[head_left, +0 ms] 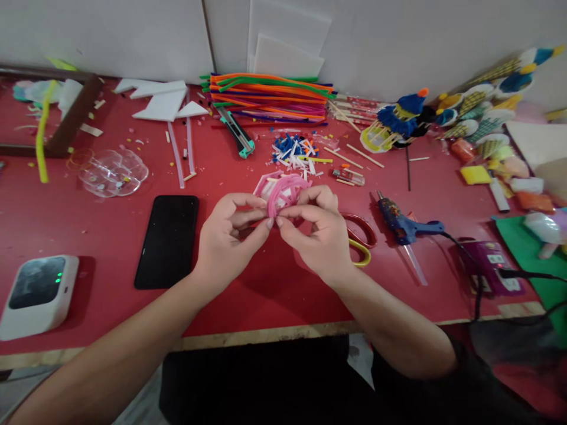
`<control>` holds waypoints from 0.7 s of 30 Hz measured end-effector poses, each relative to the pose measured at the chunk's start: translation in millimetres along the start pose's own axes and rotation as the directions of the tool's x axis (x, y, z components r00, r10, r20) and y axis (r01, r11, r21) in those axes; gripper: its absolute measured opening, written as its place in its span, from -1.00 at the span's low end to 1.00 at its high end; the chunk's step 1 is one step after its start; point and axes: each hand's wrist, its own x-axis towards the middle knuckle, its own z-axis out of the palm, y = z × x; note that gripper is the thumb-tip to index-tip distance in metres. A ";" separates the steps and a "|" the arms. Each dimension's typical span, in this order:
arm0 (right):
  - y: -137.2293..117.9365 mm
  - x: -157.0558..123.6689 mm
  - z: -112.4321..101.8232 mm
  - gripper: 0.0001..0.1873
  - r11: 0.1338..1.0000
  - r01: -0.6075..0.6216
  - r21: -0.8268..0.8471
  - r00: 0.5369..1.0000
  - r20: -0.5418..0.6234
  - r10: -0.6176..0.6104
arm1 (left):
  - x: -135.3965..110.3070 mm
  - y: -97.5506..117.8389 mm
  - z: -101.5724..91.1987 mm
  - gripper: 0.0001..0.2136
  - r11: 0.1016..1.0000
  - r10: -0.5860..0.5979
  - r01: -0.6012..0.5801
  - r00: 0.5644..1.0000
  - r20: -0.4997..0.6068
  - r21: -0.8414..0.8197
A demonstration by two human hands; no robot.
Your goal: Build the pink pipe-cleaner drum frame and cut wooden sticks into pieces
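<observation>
Both my hands meet over the middle of the red table. My left hand and my right hand pinch a coil of pink pipe cleaner between their fingertips. The fingers of both are curled round it. Just behind the coil lies a small pink and white piece, partly hidden by it. Red and yellow scissors lie under my right hand.
A black phone lies left of my hands, a white device at the near left. A blue glue gun sits to the right. Coloured pipe cleaners, a box cutter, foam pieces and finished craft figures line the back.
</observation>
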 end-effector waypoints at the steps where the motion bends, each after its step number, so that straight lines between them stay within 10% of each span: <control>1: -0.2 -0.3 0.2 -0.93 0.999 0.031 -0.034 0.999 -0.013 -0.032 | 0.8 -0.1 -0.2 -0.77 0.999 -0.023 0.023 1.000 0.005 -0.024; 10: -2.6 -3.1 1.1 -0.94 0.946 0.238 -0.221 0.962 -0.078 -0.260 | -0.1 0.6 3.4 -0.78 0.987 -0.112 0.104 0.992 -0.060 -0.125; 21: -8.3 -5.2 5.3 -0.89 0.979 0.130 -0.155 0.983 -0.111 -0.148 | -0.5 1.1 9.0 -0.75 0.946 -0.240 0.221 0.969 -0.055 -0.238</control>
